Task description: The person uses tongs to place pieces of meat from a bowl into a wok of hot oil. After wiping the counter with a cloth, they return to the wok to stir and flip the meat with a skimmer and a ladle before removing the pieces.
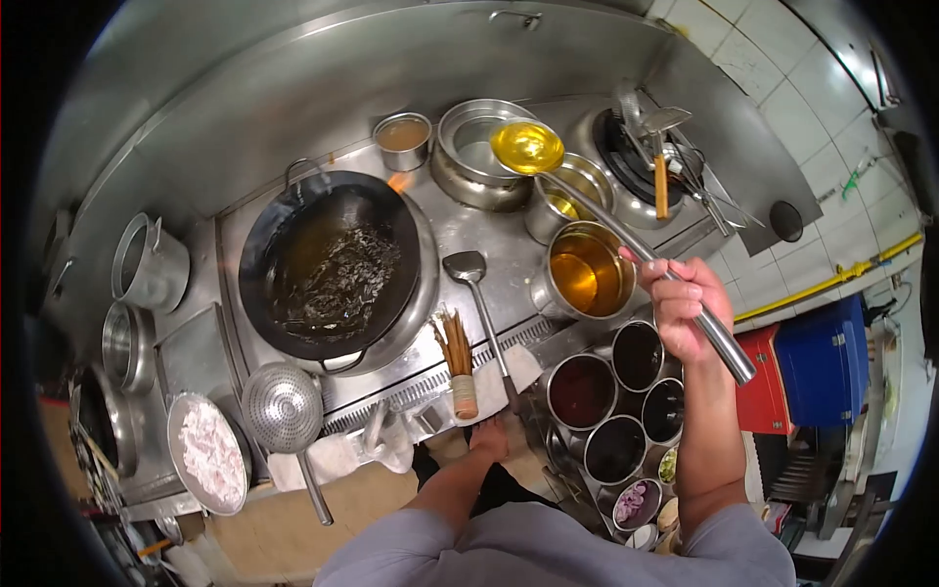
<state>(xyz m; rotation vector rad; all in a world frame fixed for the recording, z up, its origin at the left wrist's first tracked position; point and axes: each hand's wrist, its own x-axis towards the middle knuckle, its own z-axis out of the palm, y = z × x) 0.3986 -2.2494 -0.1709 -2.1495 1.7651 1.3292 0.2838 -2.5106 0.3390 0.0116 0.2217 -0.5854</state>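
My right hand [685, 308] is closed around the long metal handle of a ladle [626, 233]. Its bowl, full of clear yellow oil [528, 147], is held over the wide steel pot [481, 186] and a smaller pot beside it. Just below the handle stands a steel pot of amber oil [590, 271]. My left hand [489, 440] is low at the stove's front edge, near the handle end of a wok spatula [475, 279] and a white cloth [514, 372]; its fingers are mostly hidden. Dark, rippling oil lies in the black wok [256, 284] on the left burner.
Flame [399, 182] shows behind the wok. A bamboo brush [458, 372] and a perforated skimmer [282, 409] lie along the front. A bowl of white-coated pieces [210, 455] stands at left. Several containers of dark liquid [582, 391] sit at right; tools rest on the back burner [636, 166].
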